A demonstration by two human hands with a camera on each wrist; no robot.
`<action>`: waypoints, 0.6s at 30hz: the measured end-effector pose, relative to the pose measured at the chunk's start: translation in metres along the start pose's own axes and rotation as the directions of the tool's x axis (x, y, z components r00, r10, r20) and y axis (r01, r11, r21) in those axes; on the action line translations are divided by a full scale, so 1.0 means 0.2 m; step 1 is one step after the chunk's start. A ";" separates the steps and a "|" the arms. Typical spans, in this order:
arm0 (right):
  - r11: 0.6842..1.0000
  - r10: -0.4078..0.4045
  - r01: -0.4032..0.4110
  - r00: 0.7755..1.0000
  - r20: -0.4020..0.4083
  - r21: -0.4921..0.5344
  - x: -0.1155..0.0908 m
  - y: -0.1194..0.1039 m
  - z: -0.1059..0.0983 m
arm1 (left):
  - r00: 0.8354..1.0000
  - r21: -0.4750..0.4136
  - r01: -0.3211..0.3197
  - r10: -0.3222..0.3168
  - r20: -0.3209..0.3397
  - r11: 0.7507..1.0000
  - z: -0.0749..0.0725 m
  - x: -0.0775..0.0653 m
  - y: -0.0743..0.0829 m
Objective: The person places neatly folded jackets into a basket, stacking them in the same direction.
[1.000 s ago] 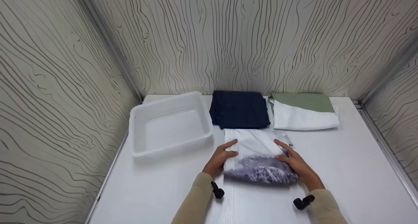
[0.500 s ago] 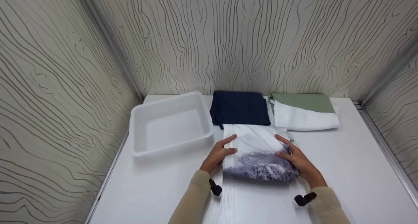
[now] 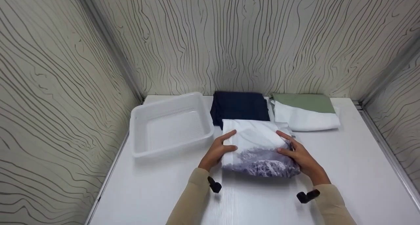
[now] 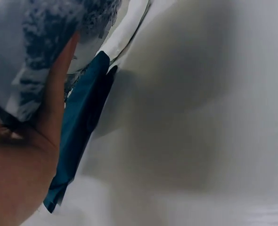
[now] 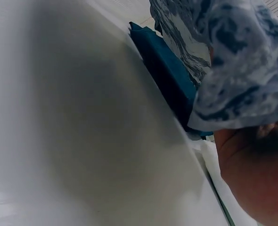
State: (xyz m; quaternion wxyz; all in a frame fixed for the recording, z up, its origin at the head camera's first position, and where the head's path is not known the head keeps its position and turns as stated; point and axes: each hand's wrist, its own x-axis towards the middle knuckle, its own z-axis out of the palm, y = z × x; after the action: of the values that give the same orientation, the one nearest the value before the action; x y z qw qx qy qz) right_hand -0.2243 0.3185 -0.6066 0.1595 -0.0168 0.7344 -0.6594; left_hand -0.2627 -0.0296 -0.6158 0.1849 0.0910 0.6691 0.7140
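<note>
A folded white shirt (image 3: 259, 136) with a grey-purple mountain print is held up off the table, its far edge overlapping the folded navy cloth (image 3: 242, 105). My left hand (image 3: 218, 151) grips its left side, thumb and forefinger on top and the other fingers hidden beneath. On the opposite side my right hand (image 3: 302, 156) holds it the same way. The left wrist view shows the printed underside of the shirt (image 4: 30, 56) against the hand, above the tabletop. In the right wrist view the printed fabric (image 5: 247, 70) droops over the hand.
To the left stands a white plastic basket (image 3: 174, 148) with nothing in it. A folded green and white garment (image 3: 305, 116) lies at the back right, beside the navy cloth. Patterned wall panels (image 3: 229, 38) enclose the white table (image 3: 157, 192) at the back and sides.
Both hands have lifted the folded shirt and carried it slightly forward, so it now covers the front of the navy cloth. The basket and the other garments have stayed put.
</note>
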 end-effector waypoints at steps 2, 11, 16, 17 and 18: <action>1.000 -0.007 0.007 1.000 -0.002 0.002 0.00 -0.01 0.00 | 1.000 0.000 -0.010 0.010 0.001 1.000 0.00 0.00 0.01; 1.000 -0.025 0.025 1.000 0.003 0.006 0.00 -0.09 -0.02 | 0.999 0.007 -0.050 0.050 0.005 0.999 0.00 0.02 0.08; 0.999 -0.037 0.037 0.999 0.003 0.012 0.02 -0.14 -0.03 | 0.998 0.019 -0.059 0.059 0.003 0.998 0.00 0.02 0.13; 0.999 -0.040 0.040 0.999 0.002 0.010 0.02 -0.14 -0.03 | 0.998 0.017 -0.061 0.061 0.005 0.998 -0.01 0.02 0.14; 0.999 -0.042 0.042 0.999 -0.002 0.008 0.02 -0.15 -0.03 | 0.998 0.012 -0.060 0.060 0.006 0.998 -0.01 0.02 0.15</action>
State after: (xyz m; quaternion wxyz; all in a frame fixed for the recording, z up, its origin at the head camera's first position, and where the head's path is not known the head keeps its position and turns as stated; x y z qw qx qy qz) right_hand -0.2360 0.3186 -0.5773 0.1449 -0.0308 0.7315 -0.6655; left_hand -0.2719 -0.0307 -0.5874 0.1646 0.1142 0.6698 0.7150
